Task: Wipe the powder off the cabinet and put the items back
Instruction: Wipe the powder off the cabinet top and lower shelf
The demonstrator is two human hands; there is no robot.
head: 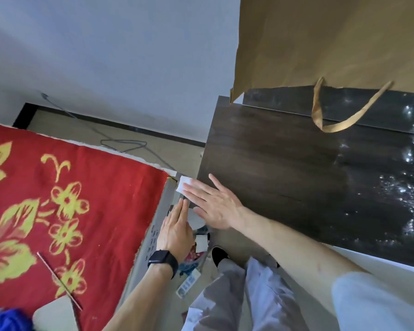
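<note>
- Left hand (175,229), watch (163,259) on the wrist: fingers straight and together, gripping nothing. It sits just below the cabinet's left edge, beside the wipe. My read: it's there to catch powder coming off the edge.
- Clutter (196,249) on the floor under that hand, maybe a bin, can't tell. Packet (187,285) has blue print, unreadable. Marks on the grey panel (153,237) by the blanket are too blurred to read.
- Right hand (213,204): flat, fingers spread, pressing the wipe (184,183) onto the cabinet (273,158) at its left edge. The wipe's corner pokes past the fingertips and over the edge. A flat palm likely gives even pressure for a sweep.
- Cabinet top is dark wood. The left part looks clean.
- Powder (411,187): white specks on the right side of the top, well apart from the wipe, not yet wiped.
- Bag (320,44): brown paper, at the back of the top, one handle (344,118) flopped onto the surface. No logo visible. I'd guess it blocks the rear strip.
- Blanket (58,187): red with yellow flowers, left of the gap. Not part of the job.
</note>
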